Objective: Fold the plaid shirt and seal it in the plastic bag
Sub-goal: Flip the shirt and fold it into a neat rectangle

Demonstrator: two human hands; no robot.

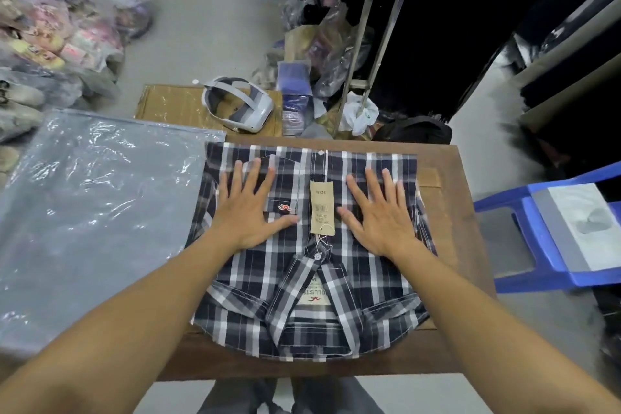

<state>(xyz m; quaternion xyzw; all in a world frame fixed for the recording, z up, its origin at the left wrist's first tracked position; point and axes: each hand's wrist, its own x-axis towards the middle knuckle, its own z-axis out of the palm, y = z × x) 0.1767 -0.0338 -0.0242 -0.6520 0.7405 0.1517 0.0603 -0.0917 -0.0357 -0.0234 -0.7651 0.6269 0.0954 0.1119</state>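
Observation:
The plaid shirt (312, 279), navy, white and grey, lies folded into a rectangle on the wooden table (447, 212), collar toward me and a tan price tag (322, 207) on its front. My left hand (250, 208) lies flat, fingers spread, on the shirt's left half over the pocket. On the right half my right hand (379, 212) rests the same way. Neither hand holds anything. A large clear plastic bag (97, 212) lies flat to the left of the shirt, its edge touching the shirt's left side.
A white headset (237, 102) sits on a cardboard sheet (171, 102) beyond the table. Bagged clothes (64, 17) pile up at the far left. A metal rack (373, 33) with dark garments stands behind. A blue plastic stool (554, 239) stands to the right.

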